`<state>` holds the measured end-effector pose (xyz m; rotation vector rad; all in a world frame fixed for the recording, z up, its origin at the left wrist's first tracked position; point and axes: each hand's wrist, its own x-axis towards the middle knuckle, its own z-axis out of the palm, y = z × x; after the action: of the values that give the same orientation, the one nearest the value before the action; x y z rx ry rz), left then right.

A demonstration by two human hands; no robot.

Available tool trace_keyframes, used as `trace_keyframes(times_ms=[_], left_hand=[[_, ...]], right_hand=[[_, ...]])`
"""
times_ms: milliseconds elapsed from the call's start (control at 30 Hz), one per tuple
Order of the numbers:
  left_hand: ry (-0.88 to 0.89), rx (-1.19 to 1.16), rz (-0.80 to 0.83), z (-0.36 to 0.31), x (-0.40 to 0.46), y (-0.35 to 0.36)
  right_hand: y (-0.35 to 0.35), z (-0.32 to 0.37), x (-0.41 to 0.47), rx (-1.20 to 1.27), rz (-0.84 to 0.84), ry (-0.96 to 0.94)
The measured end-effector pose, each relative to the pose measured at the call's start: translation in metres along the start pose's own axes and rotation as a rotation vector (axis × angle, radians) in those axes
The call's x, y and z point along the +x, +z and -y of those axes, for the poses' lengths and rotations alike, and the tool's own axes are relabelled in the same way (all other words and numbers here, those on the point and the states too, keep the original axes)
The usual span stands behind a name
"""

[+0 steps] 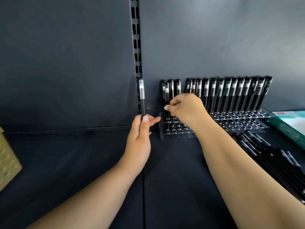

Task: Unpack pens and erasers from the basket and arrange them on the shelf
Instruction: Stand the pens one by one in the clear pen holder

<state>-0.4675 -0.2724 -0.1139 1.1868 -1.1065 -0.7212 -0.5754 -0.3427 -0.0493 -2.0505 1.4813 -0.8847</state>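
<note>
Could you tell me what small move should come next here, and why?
Probably push the pen pinched by the right hand down until it seats in the rack: it stands over the left-end holes, partly in. The left hand holds another pen upright, ready to follow.
</note>
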Motion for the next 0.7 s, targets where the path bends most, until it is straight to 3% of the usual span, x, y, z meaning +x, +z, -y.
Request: trace_keyframes(times_ms=[233, 433, 600, 700], left_hand=[[0.071, 0.019, -0.024, -0.004, -0.002, -0.002], [0.175, 0.089, 0.015, -0.007, -0.008, -0.001], [0.268, 0.158, 0.083, -0.007, -0.011, -0.002], [0.344, 0.234, 0.107, -0.008, -0.009, -0.006]], right_hand=[[-0.021, 0.016, 0.000, -0.181, 0.133, 0.058], [-0.047, 0.039, -0.022, 0.429, 0.209, -0.010], [-0.040, 0.048, -0.028, 0.449, 0.317, -0.073], [-0.039, 0.047, -0.026, 0.412, 0.272, -0.114]])
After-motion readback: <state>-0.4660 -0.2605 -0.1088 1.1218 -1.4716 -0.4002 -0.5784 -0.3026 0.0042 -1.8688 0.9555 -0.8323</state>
